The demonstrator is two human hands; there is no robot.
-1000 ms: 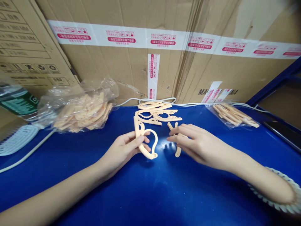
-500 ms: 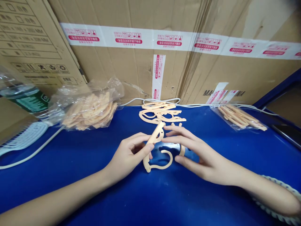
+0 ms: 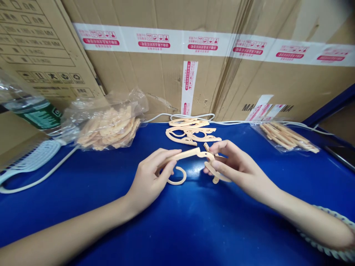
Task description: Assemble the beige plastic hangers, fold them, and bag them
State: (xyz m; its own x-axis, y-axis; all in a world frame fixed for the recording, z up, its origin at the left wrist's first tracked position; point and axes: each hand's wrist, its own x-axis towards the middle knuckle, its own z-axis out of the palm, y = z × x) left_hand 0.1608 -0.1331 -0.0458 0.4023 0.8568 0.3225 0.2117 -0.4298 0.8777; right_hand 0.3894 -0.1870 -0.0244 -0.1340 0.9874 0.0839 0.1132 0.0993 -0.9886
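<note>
My left hand [image 3: 151, 177] is closed on a beige plastic folding clothes hanger [image 3: 187, 153], tilted with its far end up to the right. Below those fingers the curved hanger hook [image 3: 181, 180] sticks out. Pinched around the curved piece at the hanger's right end is my right hand [image 3: 241, 170], its thumb over a beige hanger arm [image 3: 217, 173]. Fingers hide part of the joint between the two pieces. A small beige piece [image 3: 215, 180] shows beneath the right hand; whether it is joined to the hanger I cannot tell.
Several loose hanger pieces [image 3: 191, 135] lie at the back of the blue table [image 3: 172, 229]. A plastic bag of beige parts [image 3: 108, 129] is at left, near a bottle [image 3: 39, 114] and hairbrush [image 3: 36, 157]. Another bag [image 3: 288, 136] lies right. Cardboard boxes [image 3: 138, 81] and a white cable [image 3: 233, 122] stand behind.
The hanger has swung from steep to nearly level, its hook moving left and up. My right hand has gone from spread fingers to a grip on the piece at its right end.
</note>
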